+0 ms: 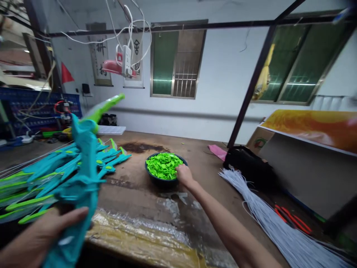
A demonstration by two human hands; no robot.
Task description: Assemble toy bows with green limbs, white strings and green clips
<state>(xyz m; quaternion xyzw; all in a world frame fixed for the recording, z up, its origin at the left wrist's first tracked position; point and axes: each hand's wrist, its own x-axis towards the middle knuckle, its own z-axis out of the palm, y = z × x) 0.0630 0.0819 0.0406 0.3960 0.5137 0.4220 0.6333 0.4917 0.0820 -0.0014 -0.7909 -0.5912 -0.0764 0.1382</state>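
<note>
My left hand (55,227) is wrapped round the teal plastic body of a toy bow (86,156), held upright close to the camera. A bright green limb sticks out at its top. At the right rim of a dark bowl (160,183), my right hand (184,175) reaches in with its fingers closed. Small flat green plastic pieces (164,165) fill the bowl. What those fingers pinch, if anything, is hidden. More teal and green toy bows (52,167) lie piled on the table to the left, several of them strung with white cord.
Right of the bowl, a long bundle of white cords (259,208) runs along the table (134,197), with red-handled scissors (292,219) beyond it. A black bag (248,163) and pink cloth (217,152) lie farther back. Overhead hang a power strip (127,61) and a pink lamp (111,67).
</note>
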